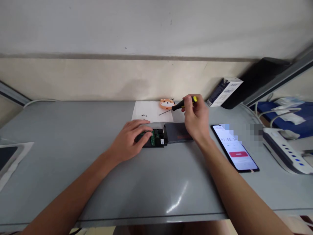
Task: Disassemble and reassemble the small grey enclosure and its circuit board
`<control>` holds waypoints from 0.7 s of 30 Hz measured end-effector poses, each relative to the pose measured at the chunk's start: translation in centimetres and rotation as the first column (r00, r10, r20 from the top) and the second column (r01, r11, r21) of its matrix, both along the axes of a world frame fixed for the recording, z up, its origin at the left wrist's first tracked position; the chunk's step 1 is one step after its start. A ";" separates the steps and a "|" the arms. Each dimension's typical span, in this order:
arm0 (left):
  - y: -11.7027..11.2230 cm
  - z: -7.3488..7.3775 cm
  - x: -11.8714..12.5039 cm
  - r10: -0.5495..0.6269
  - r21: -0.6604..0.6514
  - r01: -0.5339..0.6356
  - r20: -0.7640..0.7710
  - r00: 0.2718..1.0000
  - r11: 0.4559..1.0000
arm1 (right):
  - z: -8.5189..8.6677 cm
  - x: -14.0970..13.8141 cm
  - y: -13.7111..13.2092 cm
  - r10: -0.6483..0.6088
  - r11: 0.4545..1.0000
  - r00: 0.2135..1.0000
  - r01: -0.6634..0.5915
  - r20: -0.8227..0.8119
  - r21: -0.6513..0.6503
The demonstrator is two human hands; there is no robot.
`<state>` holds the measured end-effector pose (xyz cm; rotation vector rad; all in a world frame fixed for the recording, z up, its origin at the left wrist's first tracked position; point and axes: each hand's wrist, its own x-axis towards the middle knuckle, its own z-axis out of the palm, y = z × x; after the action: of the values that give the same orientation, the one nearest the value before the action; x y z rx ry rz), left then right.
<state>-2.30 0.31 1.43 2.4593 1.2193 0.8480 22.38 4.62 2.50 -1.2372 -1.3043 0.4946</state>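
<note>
My right hand (197, 116) grips the black and yellow handle of a screwdriver (179, 104). The thin shaft points left and down, its tip over a white sheet of paper (151, 111). Several tiny dark screws (144, 115) lie on the paper. My left hand (130, 138) is curled over the left end of a green circuit board (153, 138) in a black tray, thumb and fingertips close together on it. They hide that end of the board. A dark grey metal case (177, 133) adjoins the tray's right end, partly behind my right wrist.
An orange and white animal-faced case (167, 103) sits at the paper's back right corner. Right of my forearm lies a lit phone (236, 150), with a white power strip (288, 151) beyond it. A small box (226, 91) leans near a black cylinder (259, 81). The wall stands behind.
</note>
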 end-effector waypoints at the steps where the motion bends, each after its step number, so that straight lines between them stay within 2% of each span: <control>1: 0.1 0.0 -0.1 0.049 0.015 -0.049 0.043 0.998 0.999 | 0.2 -0.1 0.0 -0.002 1.000 0.999 0.002 -0.039 0.007; 4: 0.6 -0.1 -0.3 0.169 0.028 -0.174 0.134 0.976 0.984 | 0.6 -0.7 -0.3 0.044 0.999 0.982 -0.047 -0.182 -0.011; 6: 0.8 -0.3 -0.5 0.204 -0.002 -0.206 0.153 0.967 0.979 | 0.8 -1.2 -0.5 0.089 0.994 0.965 -0.101 -0.248 -0.036; 12: 1.1 -0.8 -0.5 0.178 -0.006 -0.181 0.202 0.963 0.984 | 1.0 -2.2 -1.0 0.157 0.977 0.936 -0.194 -0.316 -0.089; 21: 1.0 -0.6 -0.5 0.143 0.020 -0.150 0.209 0.967 0.988 | 0.7 -2.0 -0.7 0.104 0.971 0.923 -0.174 -0.371 -0.162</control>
<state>-2.80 1.35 0.80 2.2601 1.3309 1.1435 20.42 3.87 3.23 -1.1471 -1.0502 0.9252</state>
